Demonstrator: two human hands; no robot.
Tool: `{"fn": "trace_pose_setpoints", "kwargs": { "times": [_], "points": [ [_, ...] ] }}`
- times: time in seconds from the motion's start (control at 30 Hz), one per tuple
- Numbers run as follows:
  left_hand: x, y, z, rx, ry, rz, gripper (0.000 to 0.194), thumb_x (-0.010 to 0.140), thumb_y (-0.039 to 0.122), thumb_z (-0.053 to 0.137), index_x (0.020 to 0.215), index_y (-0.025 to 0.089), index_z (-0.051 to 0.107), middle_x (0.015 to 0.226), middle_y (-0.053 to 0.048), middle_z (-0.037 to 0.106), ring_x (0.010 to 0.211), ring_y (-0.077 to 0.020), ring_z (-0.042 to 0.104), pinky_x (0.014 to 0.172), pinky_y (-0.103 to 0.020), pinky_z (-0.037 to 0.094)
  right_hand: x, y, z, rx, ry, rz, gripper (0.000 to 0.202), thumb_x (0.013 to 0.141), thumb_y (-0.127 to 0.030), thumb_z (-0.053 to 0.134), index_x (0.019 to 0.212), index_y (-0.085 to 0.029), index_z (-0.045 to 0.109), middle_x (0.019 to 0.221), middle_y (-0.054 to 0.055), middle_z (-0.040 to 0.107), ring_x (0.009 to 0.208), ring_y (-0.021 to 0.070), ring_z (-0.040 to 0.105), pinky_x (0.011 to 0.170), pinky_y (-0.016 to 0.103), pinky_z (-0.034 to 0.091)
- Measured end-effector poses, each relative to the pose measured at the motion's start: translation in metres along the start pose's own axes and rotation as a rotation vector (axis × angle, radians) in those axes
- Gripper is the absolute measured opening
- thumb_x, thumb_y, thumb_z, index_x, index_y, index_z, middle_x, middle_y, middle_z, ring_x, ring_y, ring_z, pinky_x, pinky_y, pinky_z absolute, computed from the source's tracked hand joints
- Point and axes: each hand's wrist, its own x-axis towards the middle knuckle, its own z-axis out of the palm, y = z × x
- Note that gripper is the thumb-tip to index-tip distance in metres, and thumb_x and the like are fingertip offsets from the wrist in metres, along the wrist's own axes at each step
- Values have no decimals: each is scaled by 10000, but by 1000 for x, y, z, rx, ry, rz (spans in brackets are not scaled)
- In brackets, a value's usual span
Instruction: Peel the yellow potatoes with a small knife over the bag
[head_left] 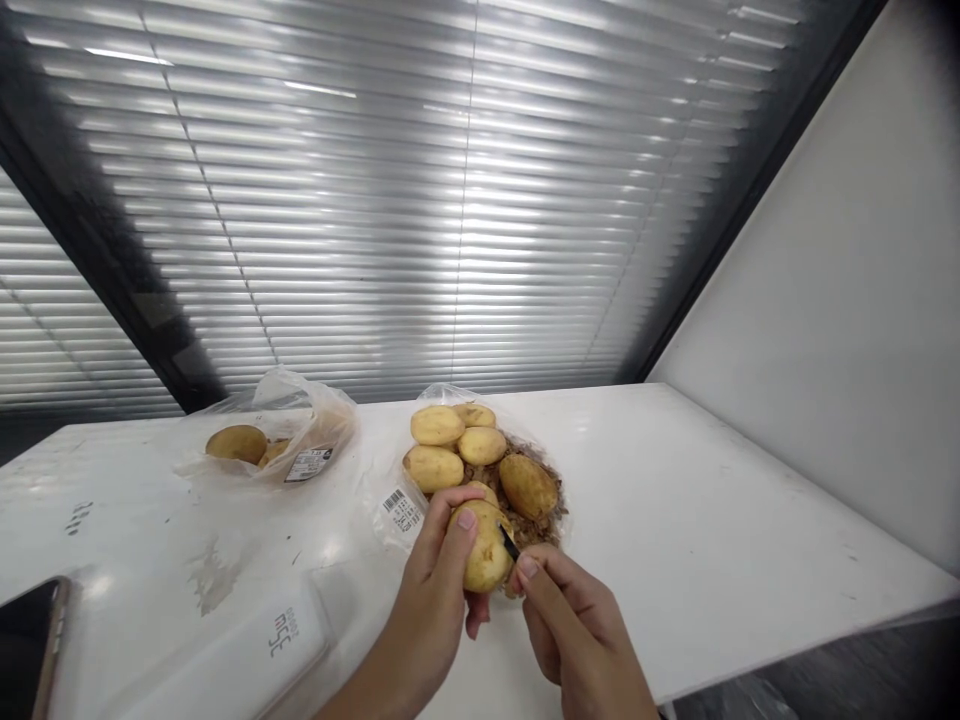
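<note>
My left hand (442, 570) is wrapped around a potato (486, 550) with pale yellow, partly bared skin. Against the potato's right side rests the tip of a small dark tool (508, 543), pinched in the fingers of my right hand (566, 620); whether it is a peeler or a knife cannot be made out. Just beyond my hands, several peeled potatoes (436, 426) lie on a clear plastic bag. A brown, mostly unpeeled potato (529, 487) sits at their right on a heap of brown peelings (551, 525).
At the left, a clear plastic bag (330, 420) holds unpeeled potatoes (236, 443). A white power bank (240, 650) and a dark phone (30, 645) lie near on the white table (712, 560). Window blinds (420, 200) stand behind, a wall (847, 300) at right.
</note>
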Motion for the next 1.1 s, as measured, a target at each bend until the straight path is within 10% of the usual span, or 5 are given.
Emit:
{"fn": "trace_pose_setpoints", "kwargs": {
  "times": [1.1],
  "points": [
    [0, 2, -4, 169, -155, -144, 644, 919, 703, 321, 1011, 164, 663, 611, 18, 527, 361, -68, 362, 280, -151, 254, -6, -4, -40, -192, 16, 10, 450, 830, -576, 627, 591, -196, 591, 480, -91, 147, 479, 88, 119, 466, 230, 224]
  ]
}}
